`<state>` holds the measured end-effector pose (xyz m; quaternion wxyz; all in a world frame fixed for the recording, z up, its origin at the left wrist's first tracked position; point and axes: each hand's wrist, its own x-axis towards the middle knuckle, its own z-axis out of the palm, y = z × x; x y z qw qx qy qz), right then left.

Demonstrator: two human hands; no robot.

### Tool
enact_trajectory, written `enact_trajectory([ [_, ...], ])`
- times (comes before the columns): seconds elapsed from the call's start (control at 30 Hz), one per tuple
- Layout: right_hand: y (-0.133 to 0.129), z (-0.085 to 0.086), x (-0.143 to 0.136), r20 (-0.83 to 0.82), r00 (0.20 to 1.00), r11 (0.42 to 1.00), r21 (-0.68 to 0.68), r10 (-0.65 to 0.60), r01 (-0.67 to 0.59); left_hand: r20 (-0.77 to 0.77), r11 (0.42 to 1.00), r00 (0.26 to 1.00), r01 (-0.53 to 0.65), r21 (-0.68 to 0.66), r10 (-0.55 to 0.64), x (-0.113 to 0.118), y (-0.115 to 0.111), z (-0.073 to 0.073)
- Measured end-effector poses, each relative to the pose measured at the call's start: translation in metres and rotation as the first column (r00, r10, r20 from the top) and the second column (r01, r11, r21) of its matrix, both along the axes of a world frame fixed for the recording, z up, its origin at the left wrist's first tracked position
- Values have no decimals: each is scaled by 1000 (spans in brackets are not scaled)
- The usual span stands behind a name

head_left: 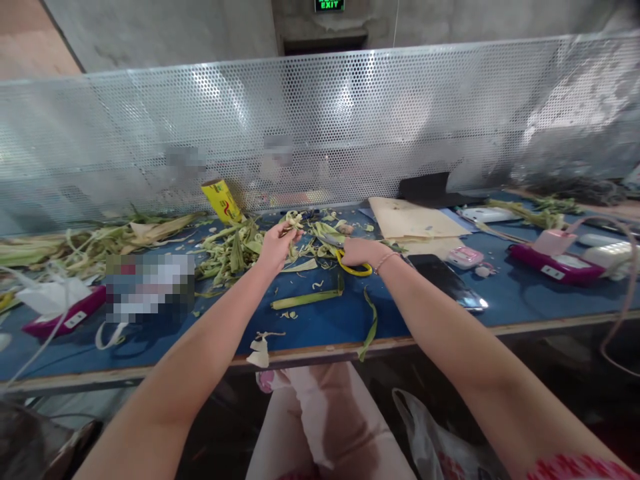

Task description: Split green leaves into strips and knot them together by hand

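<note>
My left hand (276, 247) is raised a little over the blue table, its fingers pinched on a pale green piece of plant (294, 218) with curled ends. To its right, my right hand (361, 251) grips a pair of scissors (369, 271) by the yellow handle; the grey blades point left, toward the plant scraps. Beside my left hand lies a heap of cut pale green stalks and leaves (233, 252). A green leaf strip (307, 299) rests on the table below my hands. Another narrow leaf (370, 323) hangs over the front edge.
A perforated metal screen (320, 127) runs behind the table (320, 323). A yellow tube (223, 201) leans there. Brown paper (413, 217), a black phone (445, 280) and a purple power strip (555, 265) with cables lie right. Long leaves (150, 237) lie left.
</note>
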<state>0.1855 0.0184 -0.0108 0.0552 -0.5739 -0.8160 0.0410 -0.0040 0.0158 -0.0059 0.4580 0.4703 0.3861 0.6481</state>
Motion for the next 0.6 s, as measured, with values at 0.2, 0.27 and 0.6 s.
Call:
enact_trajectory([
  [0.2,-1,4,-1,68,998,996,-86,-16,22,-70,998,996,-58,26,60,-5,4,-1],
  [0.27,-1,4,2,63,997,999,22,-49,48,-97,996,993,-67,52,72,-7,4,-2],
  [0.6,11,-5,8,-65,982,979,-110,-178,170,-288,960,929,-171,219,232,-16,8,-4],
])
